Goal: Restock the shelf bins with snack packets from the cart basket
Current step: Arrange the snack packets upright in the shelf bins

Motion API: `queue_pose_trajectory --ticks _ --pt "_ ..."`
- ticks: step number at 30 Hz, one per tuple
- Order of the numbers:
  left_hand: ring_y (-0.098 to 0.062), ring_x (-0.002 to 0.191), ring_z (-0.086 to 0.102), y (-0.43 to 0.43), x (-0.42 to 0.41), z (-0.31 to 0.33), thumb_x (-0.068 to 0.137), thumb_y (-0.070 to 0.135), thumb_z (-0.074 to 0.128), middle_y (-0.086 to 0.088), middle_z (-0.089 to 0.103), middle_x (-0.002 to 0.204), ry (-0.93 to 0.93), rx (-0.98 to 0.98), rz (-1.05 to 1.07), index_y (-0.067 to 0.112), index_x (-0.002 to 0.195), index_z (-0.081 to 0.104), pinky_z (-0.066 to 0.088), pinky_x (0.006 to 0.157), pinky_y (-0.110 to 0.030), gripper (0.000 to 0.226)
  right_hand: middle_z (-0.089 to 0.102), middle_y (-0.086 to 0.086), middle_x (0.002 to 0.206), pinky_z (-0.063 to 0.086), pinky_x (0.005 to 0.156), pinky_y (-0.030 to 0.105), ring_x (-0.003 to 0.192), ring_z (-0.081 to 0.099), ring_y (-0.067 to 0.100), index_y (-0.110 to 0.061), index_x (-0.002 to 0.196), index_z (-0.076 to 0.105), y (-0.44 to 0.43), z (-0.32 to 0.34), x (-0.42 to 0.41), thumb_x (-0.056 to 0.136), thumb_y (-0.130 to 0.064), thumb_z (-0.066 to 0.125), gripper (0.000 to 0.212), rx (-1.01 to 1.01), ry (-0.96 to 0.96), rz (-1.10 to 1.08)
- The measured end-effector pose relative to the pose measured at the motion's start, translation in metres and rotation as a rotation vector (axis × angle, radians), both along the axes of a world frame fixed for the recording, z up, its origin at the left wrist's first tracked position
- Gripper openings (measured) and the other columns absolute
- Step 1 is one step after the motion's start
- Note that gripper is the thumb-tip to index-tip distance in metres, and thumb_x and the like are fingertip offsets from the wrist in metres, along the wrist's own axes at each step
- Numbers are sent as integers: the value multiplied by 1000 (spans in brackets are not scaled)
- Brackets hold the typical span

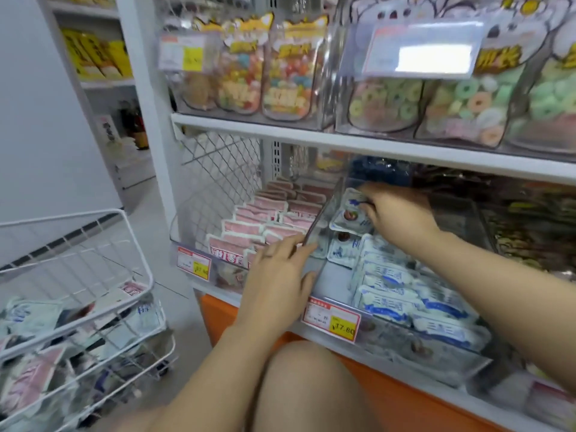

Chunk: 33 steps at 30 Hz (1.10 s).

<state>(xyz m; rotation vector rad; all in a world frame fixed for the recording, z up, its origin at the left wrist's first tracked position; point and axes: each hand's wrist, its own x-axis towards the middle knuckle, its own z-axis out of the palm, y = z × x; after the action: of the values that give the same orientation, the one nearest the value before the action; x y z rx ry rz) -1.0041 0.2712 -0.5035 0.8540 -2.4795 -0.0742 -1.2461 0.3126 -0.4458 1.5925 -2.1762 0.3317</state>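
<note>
My left hand (277, 275) and right hand (396, 210) are bare, and both forearms (498, 275) are uncovered. A thin ring (267, 256) seems to circle one left finger. My knee (305, 385) is bare.

Left hand (280, 269) — fingers extended, palm down, forearm angled up-right. Right hand (396, 210) — arm outstretched, fingers curled, pinching a packet (352, 197).
</note>
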Motion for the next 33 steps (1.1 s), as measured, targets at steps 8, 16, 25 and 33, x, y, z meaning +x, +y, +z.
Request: queue_pose_trajectory --ticks 8,16,25,33 --pt "-28 106 61 -2 0 -9 78 29 75 -1 62 124 69 -79 8 22 125 65 50 90 -43 48 61 6 82 49 63 29 71 59 26 -18 83 56 -50 -25 -8 92 -17 58 10 326 -75 -103" --pt "-28 116 58 -1 -1 -11 83 37 54 0 60 130 72 -27 -3 23 129 63 43 104 -45 49 62 7 83 54 72 35 78 61 26 -18 74 53 -52 -36 -4 89 -23 66 20 473 -175 -81" --pt "-19 129 47 4 11 4 89 33 58 5 48 142 -4 30 -53 32 136 54 31 114 -44 47 67 1 124 55 87 41 109 63 24 -32 129 58 -10 -2 29 91 -34 64 38 202 -238 8" --pt "-13 105 64 7 115 40 88 43 37 14 67 117 5 -36 152 36 121 63 40 104 -40 42 69 -14 110 55 78 36 101 64 13 -33 112 67 7 35 142 94 -39 59 20 66 -181 389"
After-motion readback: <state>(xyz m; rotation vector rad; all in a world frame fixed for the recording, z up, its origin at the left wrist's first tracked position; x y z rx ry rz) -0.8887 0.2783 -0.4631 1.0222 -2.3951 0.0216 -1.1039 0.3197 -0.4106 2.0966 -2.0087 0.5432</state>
